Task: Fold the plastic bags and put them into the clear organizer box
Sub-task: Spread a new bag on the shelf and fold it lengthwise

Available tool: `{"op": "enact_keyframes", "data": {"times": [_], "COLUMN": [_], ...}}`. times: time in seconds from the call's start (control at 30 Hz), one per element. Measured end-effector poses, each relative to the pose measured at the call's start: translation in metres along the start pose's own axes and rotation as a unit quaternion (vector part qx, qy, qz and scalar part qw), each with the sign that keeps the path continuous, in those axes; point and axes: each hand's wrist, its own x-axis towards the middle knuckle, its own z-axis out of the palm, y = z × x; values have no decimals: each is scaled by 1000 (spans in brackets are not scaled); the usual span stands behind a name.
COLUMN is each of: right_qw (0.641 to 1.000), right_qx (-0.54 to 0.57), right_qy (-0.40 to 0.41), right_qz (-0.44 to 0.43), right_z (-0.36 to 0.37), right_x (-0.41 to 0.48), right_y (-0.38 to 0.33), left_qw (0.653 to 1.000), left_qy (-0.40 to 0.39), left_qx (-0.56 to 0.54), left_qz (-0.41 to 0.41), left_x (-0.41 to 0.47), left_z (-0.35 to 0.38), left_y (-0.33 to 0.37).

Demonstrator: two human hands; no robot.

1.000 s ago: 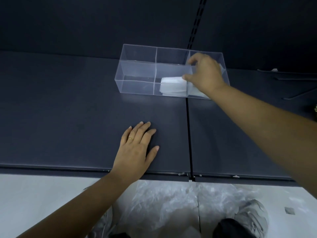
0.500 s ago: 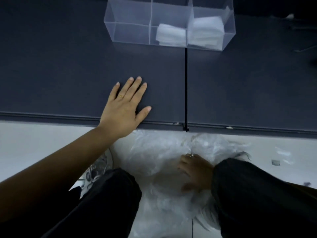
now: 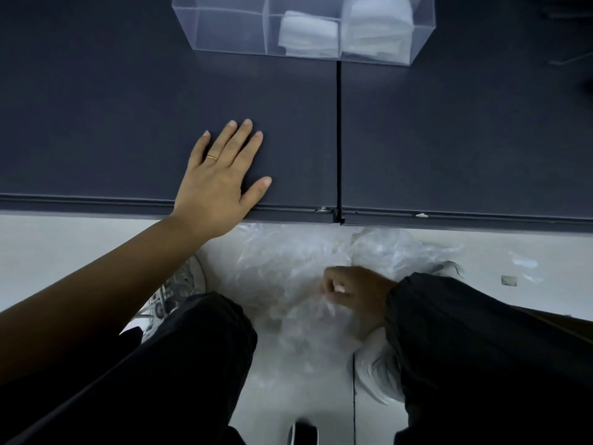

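While left hand (image 3: 218, 184) rests flat (table (image 3: 96, 107)), right hand (image 3: 356, 292) pinches plastic bags (image 3: 288, 277)

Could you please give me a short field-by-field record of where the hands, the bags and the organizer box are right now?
left hand: flat, palm down, on the dark table near its front edge
right hand: below the table, closed on the loose plastic bags on the floor
organizer box: on the table, far side
folded bags: in the middle and right compartments
left compartment: empty
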Motion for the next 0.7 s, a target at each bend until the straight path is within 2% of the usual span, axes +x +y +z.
{"op": "enact_keyframes", "data": {"times": [0.07,0.13,0.17,0.23,0.27,0.3,0.33,0.43,0.57,0.6,0.7], "right_qw": [994,976,964,947,941,934,925,906,903,895,840], "right_qx": [101,190,225,239,235,234,238,271,267,258,268], "right_qy": [40,93,118,183,215,246,273,312,334,364,469], "right_qz": [-9,-54,-76,-111,-117,-114,-111,-95,-42,-17,46], "right_z": [-29,-68,-88,-120,-133,-146,-157,-179,-197,-201,-205], "right_x": [-3,-9,-12,-12,-9,-6,-2,7,16,18,16], "right_y": [-19,-43,-53,-62,-64,-66,-64,-56,-36,-30,-19], "left_qw": [999,985,960,861,811,779,768,771,780,790,830], "left_qy": [-17,-42,-70,-153,-197,-230,-242,-206,-152,-123,-18], "left_qx": [-29,-160,-265,-484,-551,-584,-593,-602,-604,-595,-534], "left_qz": [-14,-41,-47,-27,-18,-14,-13,-32,-65,-80,-156], "left_x": [1,2,3,3,4,5,8,14,17,18,19], "left_z": [-6,-17,-24,-42,-48,-52,-53,-54,-49,-47,-41], "left_y": [4,9,13,23,28,33,35,35,29,29,26]}}
